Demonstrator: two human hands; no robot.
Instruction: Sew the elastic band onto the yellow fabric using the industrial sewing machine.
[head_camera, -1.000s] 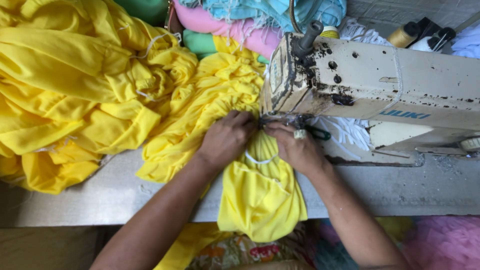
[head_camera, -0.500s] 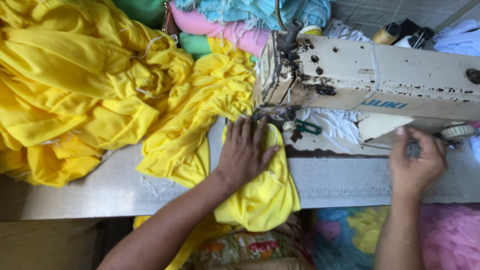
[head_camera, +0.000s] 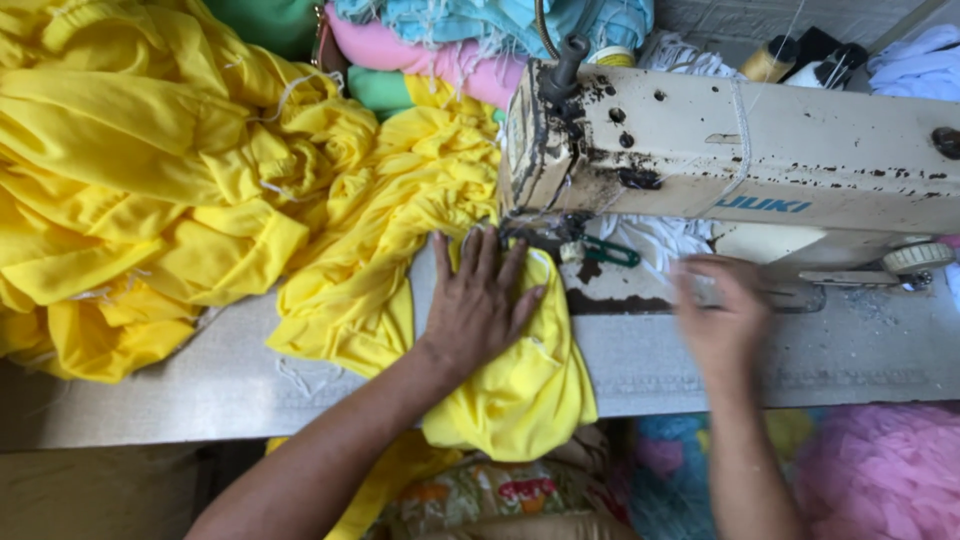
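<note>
Yellow heap (head_camera: 130, 180): crumpled cloth piled high at far left of the table, folds spilling toward the middle.
Table (head_camera: 200, 400): pale grey top, bare patch below the heap, loose white threads near its front edge.
Yellow garment (head_camera: 520, 390): bunched from the stacked cloth at the back, across the table, front part draped over the near edge; upper end right up against the foot of the sewing machine.
Left hand (head_camera: 480, 305): flat on the yellow garment, fingers spread wide, fingertips just short of the needle area; pressing down, gripping nothing.
Stacked cloth (head_camera: 440, 60): green, pink and pale blue pieces at the back, behind the machine head.
Sewing machine (head_camera: 740, 160): cream body, chipped and rust-spotted, lying across the right half of the table; small green-handled snips (head_camera: 605, 252) on the bed just right of the needle.
Right hand (head_camera: 722, 320): blurred by motion, over the machine bed, well apart from the garment; fingers loosely bent, grip impossible to tell.
Handwheel (head_camera: 915, 257): at far right of the machine, apart from the right hand.
Thread cones (head_camera: 770, 60): at back right, beside white cloth.
Pink fluff (head_camera: 880, 470): below the table edge, lower right.
</note>
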